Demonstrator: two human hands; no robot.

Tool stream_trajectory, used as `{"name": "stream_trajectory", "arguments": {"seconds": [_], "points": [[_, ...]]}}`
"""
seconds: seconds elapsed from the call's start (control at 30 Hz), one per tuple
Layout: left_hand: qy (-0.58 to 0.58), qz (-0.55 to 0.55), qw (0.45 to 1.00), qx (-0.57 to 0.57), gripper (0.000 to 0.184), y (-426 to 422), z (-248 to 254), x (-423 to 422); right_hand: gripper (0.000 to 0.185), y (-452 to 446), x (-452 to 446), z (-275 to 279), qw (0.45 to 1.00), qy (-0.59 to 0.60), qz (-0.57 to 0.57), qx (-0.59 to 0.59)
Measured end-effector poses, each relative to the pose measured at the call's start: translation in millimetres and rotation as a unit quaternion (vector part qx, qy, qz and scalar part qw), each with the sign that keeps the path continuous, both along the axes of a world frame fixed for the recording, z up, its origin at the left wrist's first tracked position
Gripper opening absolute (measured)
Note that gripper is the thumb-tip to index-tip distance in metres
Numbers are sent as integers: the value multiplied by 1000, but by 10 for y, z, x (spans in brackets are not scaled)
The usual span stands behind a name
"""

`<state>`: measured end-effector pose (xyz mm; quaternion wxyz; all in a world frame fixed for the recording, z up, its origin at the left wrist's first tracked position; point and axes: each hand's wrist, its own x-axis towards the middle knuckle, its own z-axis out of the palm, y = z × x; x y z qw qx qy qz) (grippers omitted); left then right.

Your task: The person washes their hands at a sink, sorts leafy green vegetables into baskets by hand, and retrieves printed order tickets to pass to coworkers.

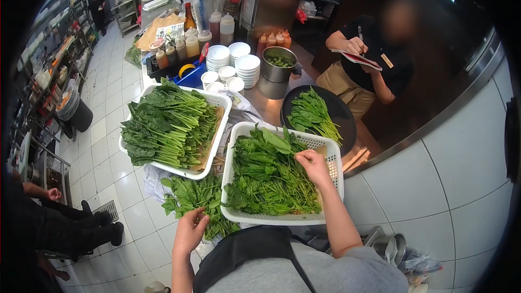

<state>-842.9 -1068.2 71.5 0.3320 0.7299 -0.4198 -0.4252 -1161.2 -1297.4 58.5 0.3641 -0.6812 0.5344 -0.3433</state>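
Observation:
Over the right-hand white basket, my right hand pinches its fingers at the stem end of a large leaf of spinach. Leafy greens with thin stems fill that basket. My left hand hovers at the near edge of a loose pile of greens, which lies on a plastic sheet between the baskets and me. Its fingers are curved, thumb apart, with nothing visible in them. A second white basket on the left holds neatly lined-up bunches of greens.
A round black tray with a bunch of greens stands at the right. Behind are stacked white bowls, a metal pot and sauce bottles. A person writes on a pad across the counter; another person's legs show at left.

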Motion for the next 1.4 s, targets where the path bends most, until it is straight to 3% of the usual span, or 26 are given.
{"name": "stream_trajectory", "arguments": {"seconds": [0.03, 0.13, 0.2, 0.27, 0.33, 0.4, 0.43, 0.53, 0.6, 0.67, 0.7, 0.73, 0.8, 0.87, 0.93, 0.97, 1.07, 1.13, 1.2, 1.23, 1.3, 1.33, 1.4], "points": [[15, 7, 1000, -13, 34, -36, 40, -23, 20, -13, 7, -62, 993, -97, -8, 74], [36, -31, 990, -129, 32, -268, 210, -209, 17, 111, 129, 192, 951, -235, 72, 189], [34, -90, 984, -149, 33, -508, 482, -395, 16, 252, 307, 305, 930, -272, 102, 228], [100, -102, 966, -218, 34, -755, 440, -583, 17, 374, 460, 353, 908, -302, 139, 257], [169, -79, 955, -232, 32, -1030, 306, -743, 17, 493, 604, 410, 882, -329, 182, 285], [309, -84, 926, -202, 31, -1216, 148, -870, 16, 563, 699, 421, 855, -353, 210, 316], [378, -89, 903, -186, 30, -1271, 126, -883, 17, 596, 740, 423, 857, -345, 206, 324], [319, -72, 917, -231, 25, -1346, 83, -871, 18, 655, 721, 322, 850, -339, 230, 332], [294, 20, 930, -221, 24, -1336, 285, -789, 20, 619, 599, 330, 876, -188, 302, 327], [325, 62, 897, -294, 28, -1410, 245, -614, 25, 509, 422, 114, 890, 55, 425, 158], [355, 83, 883, -296, 27, -1422, 226, -553, 28, 472, 362, 23, 900, 108, 415, 74], [351, 40, 889, -290, 26, -1412, 278, -531, 27, 456, 362, 94, 919, 54, 374, 110], [197, -42, 958, -203, 25, -1339, 352, -632, 24, 402, 470, 293, 937, -56, 294, 178], [58, -146, 977, -144, 22, -1301, 385, -798, 24, 327, 593, 300, 934, -169, 259, 179], [47, -155, 975, -153, 23, -1310, 328, -960, 25, 275, 715, 285, 916, -270, 225, 195], [75, -125, 974, -173, 23, -1320, 354, -1054, 17, 257, 748, 320, 909, -314, 192, 194], [18, -146, 981, -129, 22, -1316, 356, -1030, 18, -20, 578, 454, 931, -295, 116, 181], [9, -157, 982, -110, 21, -1239, 265, -1010, 23, -425, 341, 416, 914, -379, 22, 143], [6, -156, 982, -107, 21, -1141, 201, -971, 26, -920, -26, 453, 923, -378, -6, 77], [12, -146, 985, -93, 21, -1101, 192, -934, 29, -1176, -230, 401, 947, -309, -59, 64], [23, -121, 990, -63, 22, -1007, 188, -858, 27, -1757, -624, 177, 991, -7, -123, -52], [20, -112, 991, -69, 22, -968, 227, -837, 29, -1895, -752, 101, 977, 120, -136, -108], [14, -93, 992, -83, 22, -910, 333, -797, 43, -1953, -895, -37, 940, 314, -85, -103]]}}
